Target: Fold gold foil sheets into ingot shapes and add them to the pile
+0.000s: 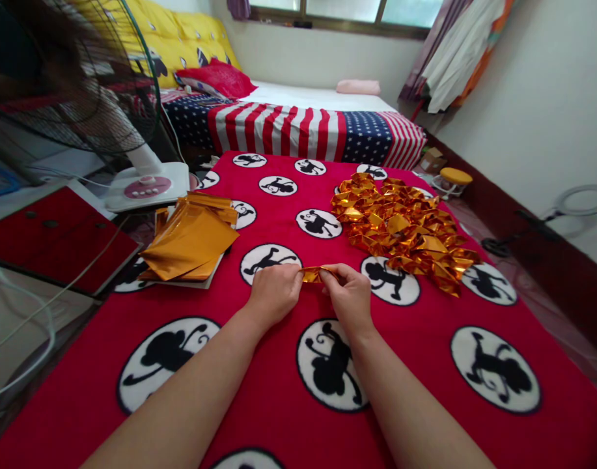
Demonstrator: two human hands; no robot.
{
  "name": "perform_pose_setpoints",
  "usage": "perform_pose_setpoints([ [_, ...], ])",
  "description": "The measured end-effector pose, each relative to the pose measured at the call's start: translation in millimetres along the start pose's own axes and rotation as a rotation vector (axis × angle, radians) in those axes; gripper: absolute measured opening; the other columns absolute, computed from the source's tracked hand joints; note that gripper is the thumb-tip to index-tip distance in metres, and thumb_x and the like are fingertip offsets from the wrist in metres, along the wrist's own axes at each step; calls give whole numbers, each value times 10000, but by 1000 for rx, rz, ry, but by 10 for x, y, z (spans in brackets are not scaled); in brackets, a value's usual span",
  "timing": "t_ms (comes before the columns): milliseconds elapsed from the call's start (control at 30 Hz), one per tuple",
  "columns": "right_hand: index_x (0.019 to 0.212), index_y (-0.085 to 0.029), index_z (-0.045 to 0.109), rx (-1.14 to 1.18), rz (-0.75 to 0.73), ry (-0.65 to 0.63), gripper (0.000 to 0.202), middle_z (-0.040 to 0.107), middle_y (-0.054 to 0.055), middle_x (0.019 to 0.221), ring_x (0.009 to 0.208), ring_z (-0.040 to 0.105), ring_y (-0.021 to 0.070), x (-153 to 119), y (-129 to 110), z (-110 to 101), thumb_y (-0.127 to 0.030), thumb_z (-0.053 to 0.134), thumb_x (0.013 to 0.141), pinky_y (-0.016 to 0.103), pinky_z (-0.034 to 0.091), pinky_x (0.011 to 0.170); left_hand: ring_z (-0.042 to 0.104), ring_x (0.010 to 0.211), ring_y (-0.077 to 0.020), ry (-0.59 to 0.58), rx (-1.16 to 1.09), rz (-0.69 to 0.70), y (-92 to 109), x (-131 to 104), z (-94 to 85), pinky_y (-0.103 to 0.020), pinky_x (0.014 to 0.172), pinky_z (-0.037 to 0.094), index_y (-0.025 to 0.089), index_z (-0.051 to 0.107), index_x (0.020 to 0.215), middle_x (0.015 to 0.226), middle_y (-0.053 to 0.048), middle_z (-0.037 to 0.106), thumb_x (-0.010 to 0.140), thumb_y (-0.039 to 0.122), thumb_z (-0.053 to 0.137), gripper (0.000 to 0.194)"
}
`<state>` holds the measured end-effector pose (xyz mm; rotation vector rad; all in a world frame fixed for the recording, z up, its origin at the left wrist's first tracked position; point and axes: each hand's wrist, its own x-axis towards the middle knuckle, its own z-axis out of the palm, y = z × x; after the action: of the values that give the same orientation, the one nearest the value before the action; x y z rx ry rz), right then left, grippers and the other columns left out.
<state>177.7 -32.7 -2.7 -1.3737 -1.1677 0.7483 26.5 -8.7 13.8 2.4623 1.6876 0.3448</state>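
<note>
Bare forearms (193, 397) stretched forward over a red blanket (259, 410) printed with black monkeys in white circles. At their ends, wrists angled inward, knuckles close together. Left grip (277, 293) curled shut like a fist, clamped on one end of a folded gold foil strip (311, 275); right grip (347, 293) clamped on the other end, thumb against fingers. Foil strip crosswise in the narrow gap between the two, partly hidden by the fingers; hard to tell whether touching the blanket.

Left of the left grip and slightly beyond, a stack of gold foil sheets (191, 241), edges uneven, overlapping one another. Right of the right grip and beyond, a broad heap of folded gold foil pieces (400, 228), loosely tangled on the blanket.

Farther left, past the sheets, an electric fan (152, 185) with a white base. Well to the right, past the heap, a ring light (584, 189) and a yellow-topped stool (456, 176). Straight beyond both hands, a bed (288, 130) draped in stars and stripes, with a red pillow (224, 78) toward the left. Beyond the bed, a window (342, 9).
</note>
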Motion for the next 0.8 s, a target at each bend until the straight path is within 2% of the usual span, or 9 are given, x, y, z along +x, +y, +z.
perform_pose_setpoints([
  [167, 773, -166, 717, -28, -8, -22, 173, 666, 17, 634, 495, 566, 135, 3, 29, 0, -313, 630, 800, 242, 446, 494, 666, 774, -214, 16, -34, -7, -6, -2, -1, -284, 612, 355, 214, 653, 831, 840, -57, 723, 994, 448, 263, 483],
  [333, 770, -174, 706, -104, -66, -56, 164, 662, 21, 678, 584, 583, 147, 1, 54, -5, -303, 615, 814, 241, 449, 547, 658, 761, -211, 25, -30, -33, -15, 4, 4, -286, 603, 330, 213, 661, 831, 843, -61, 726, 994, 447, 275, 479],
  [600, 728, -170, 701, -215, -121, -121, 184, 635, 11, 629, 572, 533, 133, 9, 75, -1, -291, 598, 821, 236, 385, 545, 643, 727, -201, 105, -83, -70, -55, 19, 30, -295, 583, 281, 211, 661, 797, 821, -58, 729, 991, 466, 284, 495],
  [733, 827, -174, 700, -213, -119, -99, 181, 689, 31, 729, 617, 587, 142, 6, 55, 5, -314, 587, 843, 238, 410, 591, 653, 757, -204, 98, -76, -52, -73, 28, 33, -294, 586, 287, 219, 690, 818, 859, -53, 741, 986, 459, 303, 485],
  [800, 810, -179, 676, -319, -124, -65, 207, 676, 27, 703, 593, 571, 137, -1, 23, -3, -360, 586, 855, 240, 384, 580, 656, 765, -206, 97, -65, -62, -75, 28, 29, -294, 585, 291, 221, 701, 831, 869, -53, 744, 983, 461, 309, 484],
])
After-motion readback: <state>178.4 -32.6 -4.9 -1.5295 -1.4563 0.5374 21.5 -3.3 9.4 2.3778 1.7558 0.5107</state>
